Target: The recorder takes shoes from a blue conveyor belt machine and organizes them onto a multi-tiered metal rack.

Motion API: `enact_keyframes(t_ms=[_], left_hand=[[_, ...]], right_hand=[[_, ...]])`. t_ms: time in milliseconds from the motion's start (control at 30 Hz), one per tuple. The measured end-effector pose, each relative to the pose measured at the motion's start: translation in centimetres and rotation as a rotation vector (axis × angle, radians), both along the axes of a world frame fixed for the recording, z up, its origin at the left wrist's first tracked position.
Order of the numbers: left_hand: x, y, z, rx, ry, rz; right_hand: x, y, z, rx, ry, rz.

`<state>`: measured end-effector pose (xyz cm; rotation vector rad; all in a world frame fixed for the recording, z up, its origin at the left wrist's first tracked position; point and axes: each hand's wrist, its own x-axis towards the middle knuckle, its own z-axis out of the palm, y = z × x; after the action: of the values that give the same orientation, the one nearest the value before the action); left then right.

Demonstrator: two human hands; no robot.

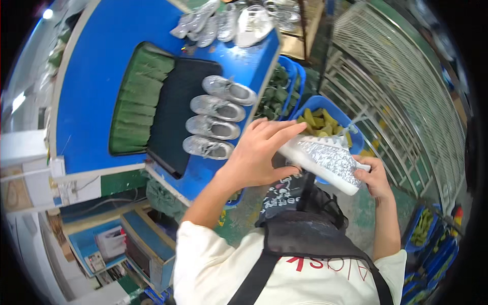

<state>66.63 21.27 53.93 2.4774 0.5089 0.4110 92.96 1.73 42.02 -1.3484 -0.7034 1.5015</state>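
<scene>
both hands grip a glittery white shoe (325,160) over a blue bin (356,133) of yellow inserts: left hand (259,157) clasps its toe end, right hand (375,177) pinches the heel. a loose pinch could drop it into the bin. four silver shoes (217,118) lie on the black belt (175,114); a white labelled box (109,243) sits lower left.

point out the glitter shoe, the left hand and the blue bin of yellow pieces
glitter shoe (328,158), head view, on its glittery side
left hand (259,155), head view, back of the hand
blue bin (311,103), head view, on its near rim
</scene>
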Motion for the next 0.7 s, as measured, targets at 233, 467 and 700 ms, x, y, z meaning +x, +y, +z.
enact_keyframes(t_ms=[233, 467, 700], left_hand=[[-5.3, -0.4, 6.0, -0.545, -1.348, -0.643], [-14.1, 2.1, 8.6, -0.589, -1.321, -0.309], [-29.4, 18.6, -3.1, -0.808, -0.693, 0.219]], right_hand=[[-2.9, 12.1, -2.4, 0.316, -0.675, -0.197], [-11.1, 34.6, -6.8, 0.628, -0.839, -0.097], [-12.9, 39.2, -13.6, 0.439, -0.858, 0.209]])
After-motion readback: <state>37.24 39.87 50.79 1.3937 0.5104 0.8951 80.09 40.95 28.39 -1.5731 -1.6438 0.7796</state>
